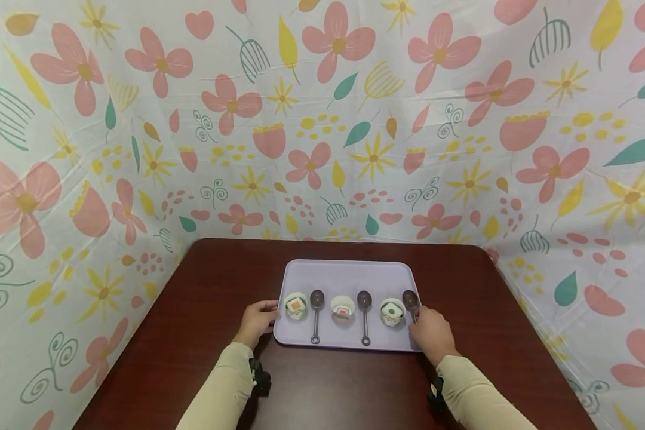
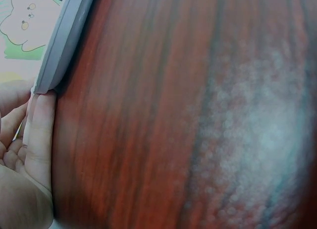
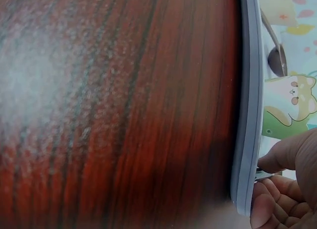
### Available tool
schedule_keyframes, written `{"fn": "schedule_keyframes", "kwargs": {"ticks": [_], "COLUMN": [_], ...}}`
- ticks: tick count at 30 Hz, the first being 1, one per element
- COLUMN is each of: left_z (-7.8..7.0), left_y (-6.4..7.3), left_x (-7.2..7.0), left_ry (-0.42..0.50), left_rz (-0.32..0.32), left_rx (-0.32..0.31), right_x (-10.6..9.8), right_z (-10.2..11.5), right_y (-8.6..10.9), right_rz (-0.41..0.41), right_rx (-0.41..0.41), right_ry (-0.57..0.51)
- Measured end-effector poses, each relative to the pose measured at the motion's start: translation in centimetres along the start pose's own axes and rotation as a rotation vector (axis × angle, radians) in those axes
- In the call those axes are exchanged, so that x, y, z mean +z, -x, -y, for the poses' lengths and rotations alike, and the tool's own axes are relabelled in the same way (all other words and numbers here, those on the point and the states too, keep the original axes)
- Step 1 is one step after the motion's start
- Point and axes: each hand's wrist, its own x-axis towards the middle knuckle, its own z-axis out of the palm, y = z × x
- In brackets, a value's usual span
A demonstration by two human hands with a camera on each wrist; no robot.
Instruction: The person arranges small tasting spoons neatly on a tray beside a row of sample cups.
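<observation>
A pale lilac tray (image 1: 349, 272) lies on the dark wood table. My left hand (image 1: 258, 322) grips its left edge, the thumb by the rim and a finger low against the outside in the left wrist view. At the right front corner, my right hand (image 1: 434, 334) holds the tray's edge with curled fingers. The right-hand spoon (image 1: 410, 300) has its handle end hidden by that hand. On the tray stand a left paper cup (image 1: 295, 306), a middle cup (image 1: 342, 310) and a right cup (image 1: 392, 312), each with a small item inside. Two more brown spoons, left (image 1: 316, 300) and middle (image 1: 364, 301), lie between them.
The brown table (image 1: 236, 263) reaches beyond the tray on all sides. A flower-printed cloth (image 1: 322, 167) hangs behind the table and along both sides.
</observation>
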Motion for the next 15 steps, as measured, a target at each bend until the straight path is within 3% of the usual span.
{"fn": "schedule_keyframes", "kwargs": {"ticks": [15], "left_z": [0.02], "left_y": [-0.06], "left_x": [0.16], "left_ry": [0.002], "left_rz": [-0.004], "left_rx": [-0.006], "right_x": [0.11], "right_z": [-0.08], "right_y": [0.12], "right_rz": [-0.005], "right_rx": [-0.015], "right_ry": [-0.011]}}
